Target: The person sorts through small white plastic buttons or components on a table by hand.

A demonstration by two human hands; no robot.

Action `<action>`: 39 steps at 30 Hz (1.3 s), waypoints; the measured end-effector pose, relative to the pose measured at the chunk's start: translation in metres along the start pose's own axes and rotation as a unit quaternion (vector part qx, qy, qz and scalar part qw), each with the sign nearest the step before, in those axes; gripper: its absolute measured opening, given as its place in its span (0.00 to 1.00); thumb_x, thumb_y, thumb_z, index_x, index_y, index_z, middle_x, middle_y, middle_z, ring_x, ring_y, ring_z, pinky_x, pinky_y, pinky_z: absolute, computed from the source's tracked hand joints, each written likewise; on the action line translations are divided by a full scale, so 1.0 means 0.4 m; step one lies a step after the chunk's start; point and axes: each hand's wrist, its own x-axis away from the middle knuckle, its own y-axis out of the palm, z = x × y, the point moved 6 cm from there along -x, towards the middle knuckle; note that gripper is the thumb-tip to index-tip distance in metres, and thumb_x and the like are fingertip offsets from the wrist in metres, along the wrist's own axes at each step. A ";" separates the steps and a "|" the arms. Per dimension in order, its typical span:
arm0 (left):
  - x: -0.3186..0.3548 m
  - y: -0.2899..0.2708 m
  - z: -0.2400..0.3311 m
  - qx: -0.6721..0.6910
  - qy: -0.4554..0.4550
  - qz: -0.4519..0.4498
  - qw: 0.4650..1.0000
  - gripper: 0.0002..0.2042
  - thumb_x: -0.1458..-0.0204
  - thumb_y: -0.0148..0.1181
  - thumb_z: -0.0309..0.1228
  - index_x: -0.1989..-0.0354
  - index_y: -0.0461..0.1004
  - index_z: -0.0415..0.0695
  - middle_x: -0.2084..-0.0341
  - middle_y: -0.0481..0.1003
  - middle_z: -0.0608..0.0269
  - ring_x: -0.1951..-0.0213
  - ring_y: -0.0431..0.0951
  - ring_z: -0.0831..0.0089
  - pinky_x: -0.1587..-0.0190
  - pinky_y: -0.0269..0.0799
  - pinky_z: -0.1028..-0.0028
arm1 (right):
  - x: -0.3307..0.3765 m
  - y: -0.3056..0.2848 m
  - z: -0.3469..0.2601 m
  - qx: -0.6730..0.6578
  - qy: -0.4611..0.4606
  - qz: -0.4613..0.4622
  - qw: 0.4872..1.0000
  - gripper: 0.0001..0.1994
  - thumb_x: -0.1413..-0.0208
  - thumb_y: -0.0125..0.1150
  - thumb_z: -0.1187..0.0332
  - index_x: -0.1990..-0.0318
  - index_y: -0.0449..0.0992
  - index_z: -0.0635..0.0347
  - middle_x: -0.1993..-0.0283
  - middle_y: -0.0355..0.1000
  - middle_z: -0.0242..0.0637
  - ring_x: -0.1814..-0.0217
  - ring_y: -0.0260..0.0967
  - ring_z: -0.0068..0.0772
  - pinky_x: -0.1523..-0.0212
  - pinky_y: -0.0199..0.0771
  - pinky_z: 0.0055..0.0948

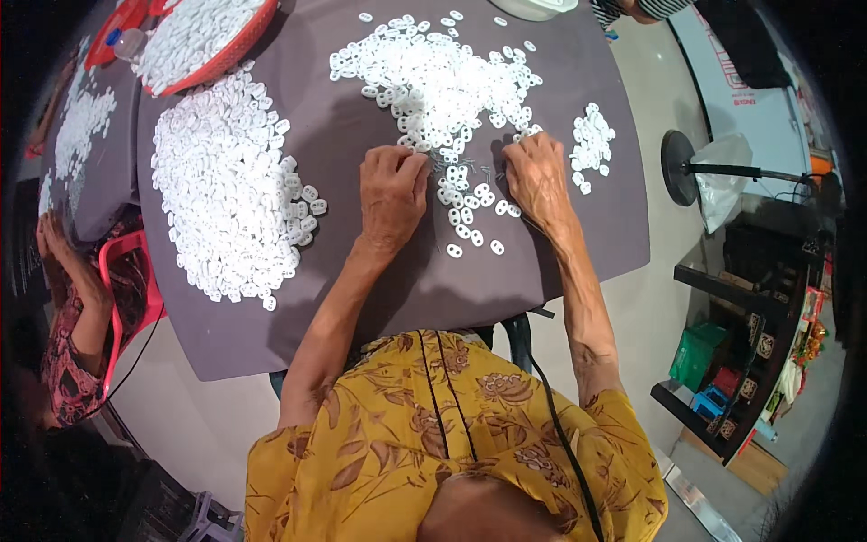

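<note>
My left hand (395,194) rests on the grey cloth with its fingers curled and pressed together at the near tip of a pile of white oval pieces (442,81), each with two holes. My right hand (539,181) is bent down at that pile's right edge, fingers also closed. Whatever either hand pinches is hidden under the fingers. Between the hands lie several thin dark pins (452,166) and a loose trail of white oval pieces (466,216).
A large heap of white pieces (221,190) covers the table's left side; a small heap (591,144) is at the right. A red basket (248,45) full of them stands far left. Another person's arm (86,289) is beside a red chair (149,271). Shelves (731,298) stand at right.
</note>
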 end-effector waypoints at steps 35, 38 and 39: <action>0.057 0.077 0.065 0.553 -0.369 -0.222 0.713 0.09 0.53 0.58 0.32 0.72 0.74 0.37 0.81 0.70 0.69 0.78 0.66 0.83 0.75 0.62 0.83 | 0.024 -0.069 -0.087 -0.430 0.117 -0.043 0.894 0.08 0.59 0.57 0.82 0.68 0.72 0.64 0.73 0.70 0.37 0.71 0.66 0.33 0.71 0.67 0.29; 0.067 0.079 0.070 0.579 -0.390 -0.235 0.676 0.09 0.53 0.57 0.31 0.72 0.74 0.36 0.81 0.71 0.67 0.78 0.67 0.83 0.74 0.62 0.83 | 0.021 -0.091 -0.107 -0.365 0.046 -0.046 0.929 0.08 0.59 0.58 0.82 0.68 0.72 0.64 0.72 0.71 0.36 0.72 0.66 0.32 0.71 0.67 0.28; 0.070 0.080 0.072 0.599 -0.397 -0.234 0.655 0.09 0.53 0.57 0.31 0.73 0.73 0.36 0.81 0.71 0.67 0.78 0.67 0.83 0.73 0.63 0.83 | 0.021 -0.092 -0.109 -0.372 0.045 -0.045 0.926 0.08 0.58 0.58 0.82 0.67 0.72 0.64 0.72 0.70 0.35 0.72 0.66 0.30 0.70 0.66 0.26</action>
